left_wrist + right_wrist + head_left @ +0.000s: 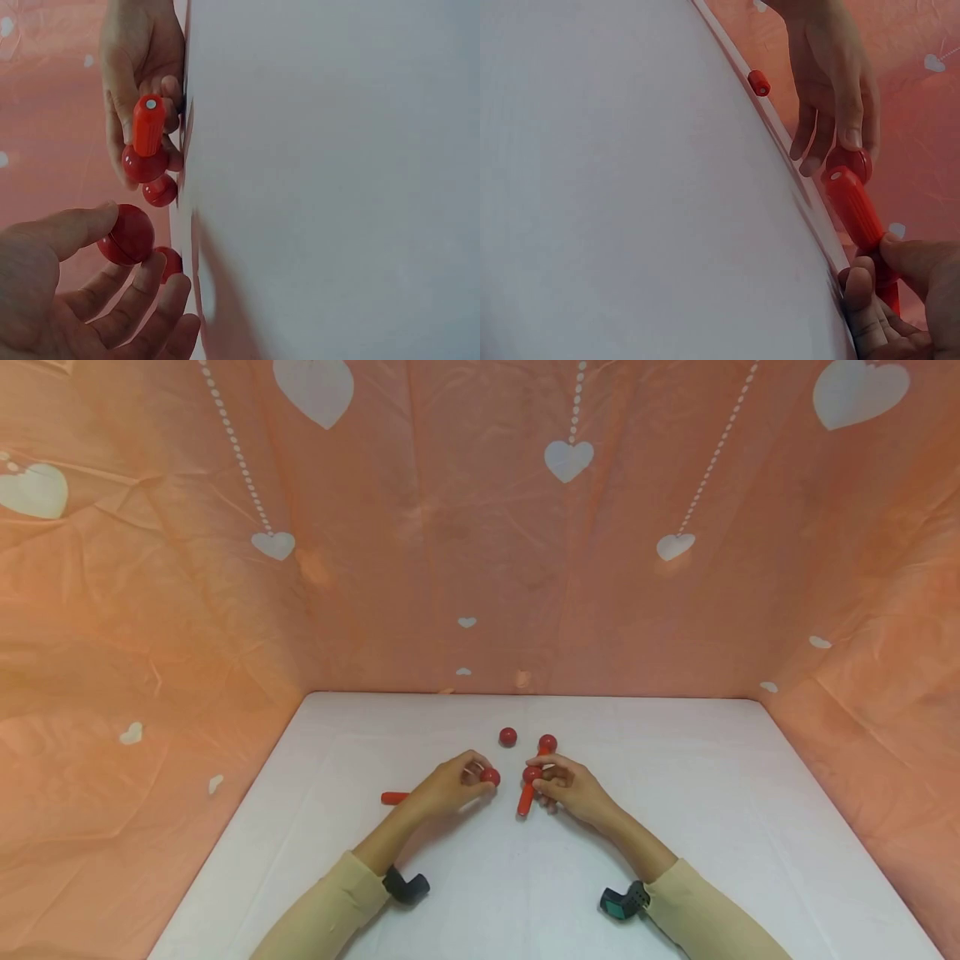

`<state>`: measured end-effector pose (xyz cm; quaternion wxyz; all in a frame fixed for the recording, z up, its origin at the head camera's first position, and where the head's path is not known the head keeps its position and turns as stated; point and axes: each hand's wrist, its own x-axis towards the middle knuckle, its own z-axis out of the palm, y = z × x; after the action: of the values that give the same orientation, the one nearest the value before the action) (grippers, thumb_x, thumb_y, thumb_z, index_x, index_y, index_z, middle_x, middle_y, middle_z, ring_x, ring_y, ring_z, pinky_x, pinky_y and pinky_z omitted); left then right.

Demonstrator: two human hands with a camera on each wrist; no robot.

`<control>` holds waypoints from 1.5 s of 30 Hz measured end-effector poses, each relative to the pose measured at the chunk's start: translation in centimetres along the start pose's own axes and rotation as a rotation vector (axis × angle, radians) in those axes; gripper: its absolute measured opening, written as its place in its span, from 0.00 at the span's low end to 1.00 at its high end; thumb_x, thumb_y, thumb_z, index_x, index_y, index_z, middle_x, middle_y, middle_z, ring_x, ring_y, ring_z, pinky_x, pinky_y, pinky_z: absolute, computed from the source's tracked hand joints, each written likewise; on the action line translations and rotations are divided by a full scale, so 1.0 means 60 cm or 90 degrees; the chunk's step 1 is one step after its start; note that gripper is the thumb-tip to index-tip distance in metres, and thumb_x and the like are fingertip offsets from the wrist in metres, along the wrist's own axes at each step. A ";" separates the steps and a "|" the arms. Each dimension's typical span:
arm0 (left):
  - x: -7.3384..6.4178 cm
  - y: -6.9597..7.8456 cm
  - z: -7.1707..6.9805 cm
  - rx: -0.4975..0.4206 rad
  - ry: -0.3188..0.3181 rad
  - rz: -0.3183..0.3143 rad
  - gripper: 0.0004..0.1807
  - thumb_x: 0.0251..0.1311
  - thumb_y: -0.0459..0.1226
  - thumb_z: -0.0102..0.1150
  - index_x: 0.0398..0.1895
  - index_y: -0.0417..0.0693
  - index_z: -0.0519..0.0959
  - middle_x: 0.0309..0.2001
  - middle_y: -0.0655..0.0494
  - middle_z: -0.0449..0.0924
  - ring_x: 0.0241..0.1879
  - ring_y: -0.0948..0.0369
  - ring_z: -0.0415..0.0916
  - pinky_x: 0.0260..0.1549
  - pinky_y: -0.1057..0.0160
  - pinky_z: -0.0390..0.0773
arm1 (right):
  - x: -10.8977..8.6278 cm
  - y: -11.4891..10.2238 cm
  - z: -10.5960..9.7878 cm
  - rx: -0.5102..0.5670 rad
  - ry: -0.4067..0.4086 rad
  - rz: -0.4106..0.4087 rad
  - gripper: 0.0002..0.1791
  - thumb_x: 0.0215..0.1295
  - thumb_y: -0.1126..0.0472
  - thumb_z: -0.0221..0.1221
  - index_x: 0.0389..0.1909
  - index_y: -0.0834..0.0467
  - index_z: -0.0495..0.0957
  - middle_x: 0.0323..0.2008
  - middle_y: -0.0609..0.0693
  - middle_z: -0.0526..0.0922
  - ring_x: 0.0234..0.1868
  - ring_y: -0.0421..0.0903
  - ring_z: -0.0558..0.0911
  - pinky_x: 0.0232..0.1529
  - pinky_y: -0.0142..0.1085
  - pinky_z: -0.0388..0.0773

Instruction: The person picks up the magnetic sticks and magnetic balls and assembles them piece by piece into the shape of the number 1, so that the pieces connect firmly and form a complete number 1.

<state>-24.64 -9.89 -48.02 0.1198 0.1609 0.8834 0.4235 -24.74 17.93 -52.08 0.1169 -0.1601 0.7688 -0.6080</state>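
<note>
Between thumb and fingertips, my left hand (448,787) pinches a red ball (129,235). My right hand (576,789) grips a joined piece at its middle red ball (532,774). From that ball a red rod (526,800) points toward me, its free end showing a small silvery disc in the left wrist view. On the far side, a second rod, mostly hidden by the fingers, leads to another red ball (548,743). The left hand's ball is apart from the joined piece in the head view.
A loose red ball (507,737) lies on the white table (645,752) beyond the hands. Another red rod (393,798) lies left of the left hand, partly hidden by the wrist. Orange cloth with pale hearts (480,568) surrounds the table's back and sides.
</note>
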 end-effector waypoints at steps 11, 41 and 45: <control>-0.011 -0.005 0.006 0.010 -0.050 0.039 0.16 0.70 0.42 0.71 0.56 0.55 0.80 0.46 0.59 0.84 0.48 0.57 0.80 0.53 0.51 0.83 | -0.001 0.001 -0.001 -0.006 -0.002 -0.013 0.23 0.77 0.64 0.65 0.68 0.63 0.77 0.36 0.56 0.85 0.31 0.47 0.83 0.32 0.34 0.85; -0.029 -0.009 0.010 0.018 -0.097 0.060 0.19 0.65 0.40 0.77 0.55 0.58 0.80 0.45 0.63 0.85 0.46 0.60 0.80 0.51 0.56 0.82 | 0.002 0.004 -0.001 0.009 0.013 -0.006 0.22 0.76 0.64 0.66 0.67 0.63 0.77 0.36 0.55 0.84 0.30 0.47 0.83 0.32 0.34 0.85; -0.031 -0.006 0.013 0.025 -0.101 0.058 0.18 0.65 0.41 0.77 0.54 0.58 0.80 0.44 0.65 0.85 0.46 0.60 0.80 0.49 0.57 0.81 | 0.002 0.005 -0.002 0.007 0.013 -0.011 0.22 0.76 0.65 0.65 0.67 0.64 0.77 0.36 0.57 0.84 0.30 0.46 0.84 0.32 0.34 0.85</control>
<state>-22.74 -10.27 -48.65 0.1667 0.2360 0.8710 0.3973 -24.92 18.07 -52.37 0.1050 -0.1599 0.7650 -0.6149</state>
